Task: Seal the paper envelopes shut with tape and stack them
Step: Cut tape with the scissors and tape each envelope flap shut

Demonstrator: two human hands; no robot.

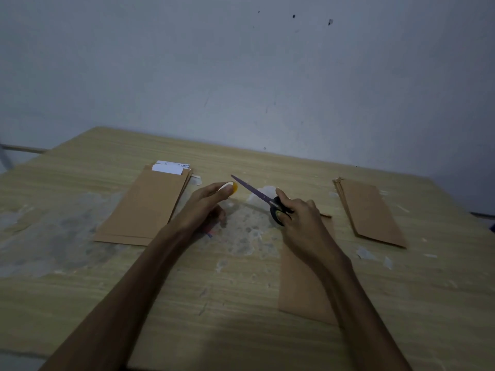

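**A:** What lies closest to the viewer?

**B:** A worn, pale wood-grain table (241, 330), with two bare forearms reaching forward over it. Under the right forearm lies a single flat brown paper envelope (300, 285), set lengthwise away from the viewer, probably the one now being sealed.

**A:** And the hands?

**B:** The right hand (302, 223) grips a pair of dark-handled scissors (263, 198), fingers through the loops, blades closed or nearly so and pointing up-left towards the other hand. The left hand (206, 203) is curled around something; a small yellow-and-white piece (231, 186) shows at its fingertips, likely a tape roll or its end, though it is too small to be sure. Holding the two this close suggests a strip of tape is about to be cut.

**A:** Where are the other envelopes?

**B:** Further back on the left sits a pile of long brown envelopes (144, 207), with white paper (170, 167) showing at the far end, so these seem unsealed. Well apart on the right sits a neater stack of brown envelopes (371, 212) with no white showing, likely the finished ones. Keeping the piles on opposite sides separates done from undone.

**A:** Beyond that?

**B:** A plain, dim grey wall (241, 62) with a few dark marks.
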